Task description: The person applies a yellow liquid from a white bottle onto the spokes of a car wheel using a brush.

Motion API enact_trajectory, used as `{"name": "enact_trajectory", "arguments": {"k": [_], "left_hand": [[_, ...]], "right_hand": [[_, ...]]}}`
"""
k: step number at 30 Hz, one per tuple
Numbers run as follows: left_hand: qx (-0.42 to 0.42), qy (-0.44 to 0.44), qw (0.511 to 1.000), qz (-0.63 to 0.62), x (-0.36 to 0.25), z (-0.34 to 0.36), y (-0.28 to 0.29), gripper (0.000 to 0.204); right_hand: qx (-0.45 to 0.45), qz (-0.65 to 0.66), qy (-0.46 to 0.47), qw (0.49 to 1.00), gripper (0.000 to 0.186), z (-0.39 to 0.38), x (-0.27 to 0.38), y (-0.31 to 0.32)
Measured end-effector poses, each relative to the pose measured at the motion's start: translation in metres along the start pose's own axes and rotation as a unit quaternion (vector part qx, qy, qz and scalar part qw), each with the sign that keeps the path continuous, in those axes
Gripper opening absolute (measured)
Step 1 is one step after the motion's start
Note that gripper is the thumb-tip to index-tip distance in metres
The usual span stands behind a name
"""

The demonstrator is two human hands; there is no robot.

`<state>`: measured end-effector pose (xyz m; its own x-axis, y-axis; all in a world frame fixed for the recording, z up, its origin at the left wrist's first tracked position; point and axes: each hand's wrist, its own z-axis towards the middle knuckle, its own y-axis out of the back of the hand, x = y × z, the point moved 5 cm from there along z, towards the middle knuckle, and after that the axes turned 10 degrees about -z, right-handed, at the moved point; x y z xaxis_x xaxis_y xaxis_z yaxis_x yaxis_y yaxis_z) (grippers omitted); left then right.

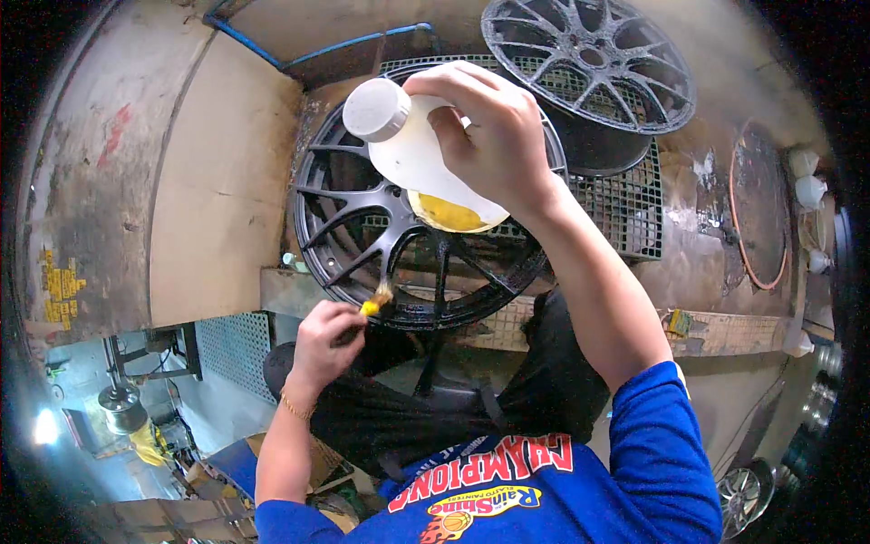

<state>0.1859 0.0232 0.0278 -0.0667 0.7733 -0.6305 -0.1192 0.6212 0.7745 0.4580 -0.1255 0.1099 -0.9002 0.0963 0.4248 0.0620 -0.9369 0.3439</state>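
Note:
My right hand (pixel 501 136) grips a white plastic jug (pixel 408 156) with a big white cap, tilted over a dark multi-spoke wheel rim (pixel 412 222). A cut-out side of the jug shows yellow liquid (pixel 449 213) inside. Low on the left, my left hand (pixel 324 346) is closed around a small brush (pixel 373 306) with a yellow handle. Its bristles are at the near left edge of the rim. Near the middle and lower part, the spokes look wet and shiny. The jug and my right hand hide the rim's far part.
A second wheel rim (pixel 594 56), wet or foamy, stands behind to the right on a dark plastic grate (pixel 639 213). A ledge (pixel 489 334) runs between my knees and the rim. An orange hose (pixel 739 231) loops at right; a blue pipe (pixel 353 48) runs along the back.

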Motion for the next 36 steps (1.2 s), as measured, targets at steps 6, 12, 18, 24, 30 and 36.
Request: {"name": "enact_trajectory", "arguments": {"k": [6,12,18,24,30,36], "left_hand": [[-0.113,-0.008,0.991,-0.075,-0.033,0.016,0.033,0.016],[-0.217,0.028,0.957,-0.189,-0.039,0.074,0.027,0.013],[-0.138,-0.055,0.985,-0.092,-0.029,0.113,-0.018,0.017],[-0.209,0.092,0.95,-0.21,-0.021,0.094,-0.002,0.018],[-0.346,0.187,0.825,-0.406,0.013,0.05,0.01,0.013],[-0.36,0.262,0.788,-0.426,0.039,0.025,-0.027,0.014]], "right_hand": [[0.002,-0.007,0.011,1.0,0.025,0.0,0.005,-0.004],[0.023,-0.002,-0.007,1.0,0.026,-0.005,0.001,-0.012],[0.031,0.02,-0.011,0.999,0.026,-0.006,0.002,-0.02],[0.037,0.015,-0.007,0.999,0.026,-0.009,-0.001,-0.023],[0.041,-0.004,-0.02,0.999,0.029,-0.007,0.0,-0.015],[0.05,-0.047,-0.028,0.997,0.032,-0.005,-0.005,-0.008]]}}
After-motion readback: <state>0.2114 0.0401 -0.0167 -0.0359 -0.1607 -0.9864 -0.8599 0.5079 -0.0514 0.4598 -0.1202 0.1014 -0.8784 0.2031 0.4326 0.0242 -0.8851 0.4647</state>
